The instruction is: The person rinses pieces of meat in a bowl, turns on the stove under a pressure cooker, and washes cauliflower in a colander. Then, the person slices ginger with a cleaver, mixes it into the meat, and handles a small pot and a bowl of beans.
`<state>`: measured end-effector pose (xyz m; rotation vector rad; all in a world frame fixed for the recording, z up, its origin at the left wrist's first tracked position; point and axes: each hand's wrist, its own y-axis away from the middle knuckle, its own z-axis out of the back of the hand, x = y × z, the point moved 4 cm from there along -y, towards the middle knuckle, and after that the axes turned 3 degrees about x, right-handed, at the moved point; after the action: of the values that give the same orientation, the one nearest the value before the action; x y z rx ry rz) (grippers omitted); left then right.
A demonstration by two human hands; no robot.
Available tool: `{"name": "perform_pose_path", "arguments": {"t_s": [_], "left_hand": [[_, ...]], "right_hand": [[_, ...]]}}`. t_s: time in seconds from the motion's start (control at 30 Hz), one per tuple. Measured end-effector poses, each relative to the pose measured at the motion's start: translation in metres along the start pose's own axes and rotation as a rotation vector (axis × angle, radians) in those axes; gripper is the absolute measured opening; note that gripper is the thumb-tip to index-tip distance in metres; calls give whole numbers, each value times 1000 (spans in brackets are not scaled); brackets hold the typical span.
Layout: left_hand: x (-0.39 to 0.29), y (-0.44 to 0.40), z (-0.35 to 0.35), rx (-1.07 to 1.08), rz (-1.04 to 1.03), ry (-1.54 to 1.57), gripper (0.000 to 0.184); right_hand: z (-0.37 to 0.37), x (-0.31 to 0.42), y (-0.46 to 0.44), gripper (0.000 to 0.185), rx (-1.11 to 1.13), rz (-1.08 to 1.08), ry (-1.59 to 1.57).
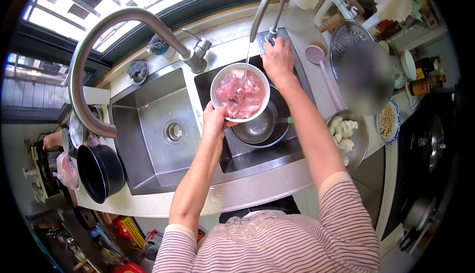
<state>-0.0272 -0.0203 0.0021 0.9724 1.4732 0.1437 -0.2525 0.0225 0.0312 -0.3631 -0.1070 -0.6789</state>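
My left hand [216,119] grips the rim of a white bowl [213,94] over the right sink basin. Raw pink meat pieces [240,92] sit in the bowl in cloudy water. A thin stream of water falls into it from the slim tap [258,13]. At the base of that tap, my right hand [278,60] has its fingers closed on the tap handle, which they largely hide. Beneath the bowl, a metal strainer [255,128] with a green handle rests over a larger round pot [282,133] in the basin.
The left basin [148,109] lies under a large curved faucet [94,30]. A black pot [101,173] stands at the counter's left. To the right are a bowl of cauliflower [363,142], a pink ladle [329,77], a colander [349,33] and a blue-rimmed bowl of beans or grains [388,121].
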Motion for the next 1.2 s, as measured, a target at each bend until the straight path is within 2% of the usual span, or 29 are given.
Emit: {"name": "perform_pose_path", "arguments": {"t_s": [0.1,0.2,0.23,0.33,0.47,0.53,0.6,0.67,0.73,0.83,0.93,0.97,1.0,1.2], "left_hand": [[2,-1,2,3,-8,26,39],[4,2,6,18,-22,44,39],[3,5,9,25,-26,45,39],[0,14,20,24,-48,38,38],[-6,35,48,29,-74,82,37],[-17,47,64,38,-57,-24,36],[-26,59,81,44,-45,-79,35],[-32,72,102,49,-34,-162,35],[-38,84,117,79,-33,-186,34],[-51,110,147,-358,-706,-556,28],[-49,139,147,-200,-784,-364,23],[-49,139,141,-169,-853,-407,23],[-36,124,143,-118,-734,-283,25],[-14,115,158,-361,-687,-444,47]], "right_hand": [[-12,-7,-11,6,-83,172,105],[-20,-14,-15,8,-154,221,135],[-14,-21,-13,10,-191,156,32],[-16,-49,-17,18,-106,-348,-530],[-6,-12,31,42,90,-595,-1152],[22,41,88,46,521,-563,-1548],[24,79,133,45,819,-475,-1634],[32,109,155,45,698,-483,-1836],[33,128,165,47,597,-475,-1829],[41,156,183,49,503,-539,-1846],[36,178,201,50,437,-539,-1804],[36,185,203,52,451,-520,-1785],[37,193,202,52,426,-487,-1750],[32,228,212,58,382,-408,-1559]]}}
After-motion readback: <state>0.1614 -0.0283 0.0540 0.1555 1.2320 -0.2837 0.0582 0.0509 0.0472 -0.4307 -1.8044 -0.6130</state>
